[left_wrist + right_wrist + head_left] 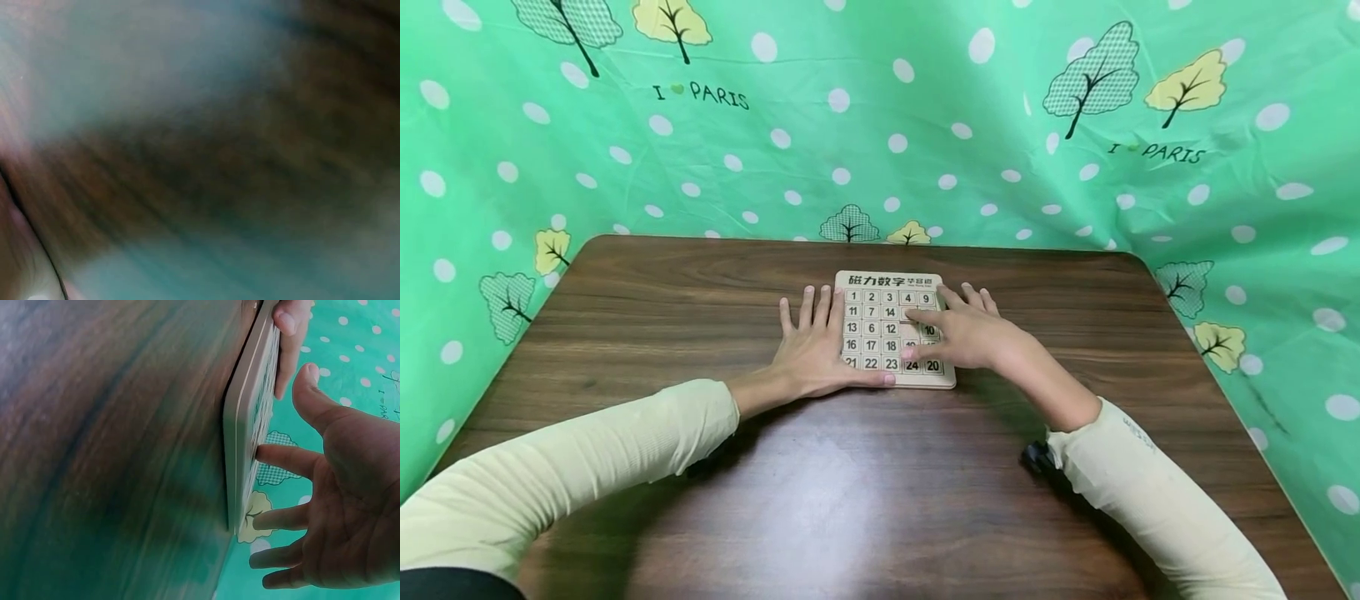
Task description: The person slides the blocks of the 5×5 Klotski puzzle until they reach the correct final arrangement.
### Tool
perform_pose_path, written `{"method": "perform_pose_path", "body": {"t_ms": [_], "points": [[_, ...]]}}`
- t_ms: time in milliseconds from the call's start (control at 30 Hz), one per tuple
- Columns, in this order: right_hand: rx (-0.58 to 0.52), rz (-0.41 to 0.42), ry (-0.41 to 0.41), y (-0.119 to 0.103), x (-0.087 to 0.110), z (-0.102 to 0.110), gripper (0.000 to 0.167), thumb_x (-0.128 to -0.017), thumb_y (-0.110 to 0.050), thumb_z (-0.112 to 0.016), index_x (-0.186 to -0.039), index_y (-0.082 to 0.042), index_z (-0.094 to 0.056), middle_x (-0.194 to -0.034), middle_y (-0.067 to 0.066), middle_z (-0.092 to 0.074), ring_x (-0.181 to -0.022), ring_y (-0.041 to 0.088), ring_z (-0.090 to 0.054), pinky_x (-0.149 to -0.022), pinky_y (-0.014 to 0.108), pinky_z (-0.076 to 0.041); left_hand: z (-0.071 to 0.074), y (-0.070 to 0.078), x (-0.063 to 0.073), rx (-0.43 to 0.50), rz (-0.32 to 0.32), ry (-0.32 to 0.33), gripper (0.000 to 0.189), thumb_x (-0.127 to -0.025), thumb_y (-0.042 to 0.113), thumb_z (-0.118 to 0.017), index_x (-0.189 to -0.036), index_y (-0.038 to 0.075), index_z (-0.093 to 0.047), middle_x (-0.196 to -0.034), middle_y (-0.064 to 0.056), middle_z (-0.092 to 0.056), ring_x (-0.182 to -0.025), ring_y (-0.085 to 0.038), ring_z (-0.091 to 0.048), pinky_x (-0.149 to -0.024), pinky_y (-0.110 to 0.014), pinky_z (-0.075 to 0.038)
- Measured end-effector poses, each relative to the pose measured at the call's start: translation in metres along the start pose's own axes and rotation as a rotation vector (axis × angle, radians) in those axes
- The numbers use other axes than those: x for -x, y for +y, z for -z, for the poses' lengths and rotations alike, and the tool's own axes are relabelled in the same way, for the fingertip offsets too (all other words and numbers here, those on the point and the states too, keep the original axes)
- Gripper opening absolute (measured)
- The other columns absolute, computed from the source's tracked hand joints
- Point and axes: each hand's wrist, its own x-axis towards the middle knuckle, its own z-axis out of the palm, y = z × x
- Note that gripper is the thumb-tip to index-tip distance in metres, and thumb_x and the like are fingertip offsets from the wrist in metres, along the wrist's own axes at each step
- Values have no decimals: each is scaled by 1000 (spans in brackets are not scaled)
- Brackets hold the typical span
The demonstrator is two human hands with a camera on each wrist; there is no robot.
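Sliding tip for this step: we'd brace the pale, rounded-corner, wood-look number board point(928, 382) flat on the dark brown wood-grain desk point(820, 492), then push with a light fingertip, dead straight along the column, so nothing snags. The fingertip sits just above a pale blank slot point(909, 333), left of the square black-numbered 10 tile point(929, 331), so toward the slot looks like the free direction to us.

Hands: our left hand point(808, 354) is spread, straight fingers along the board's left edge, thumb across its near edge, pinching nothing. Our right hand point(973, 333) is spread too, over the board's right side: index fingertip on row 2, column 4 (can't read that number), thumb lifted off the board's face.
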Motion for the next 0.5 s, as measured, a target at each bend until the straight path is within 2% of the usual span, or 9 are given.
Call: {"method": "perform_pose_path", "body": {"t_ms": [233, 500], "points": [[-8, -6, -12, 2, 0, 1, 83, -105, -73, -65, -176, -37, -41, -189, 27, -9, -170, 67, -3, -138, 80, 0, -1, 0, -1, -11, 1, 3, 163, -73, 105, -67, -181, 6, 6, -189, -22, 7, -177, -43, 14, -135, -73, 18], [-20, 42, 40, 1, 7, -1, 80, -103, -71, -68, -172, -33, -51, -188, 29, -14, -171, 66, -6, -138, 80, -3, -1, 1, -1, -14, 9, 6, 163, -73, 105, -66, -181, 7, 6, -189, -21, 7, -177, -43, 14, -136, -73, 18]]}}
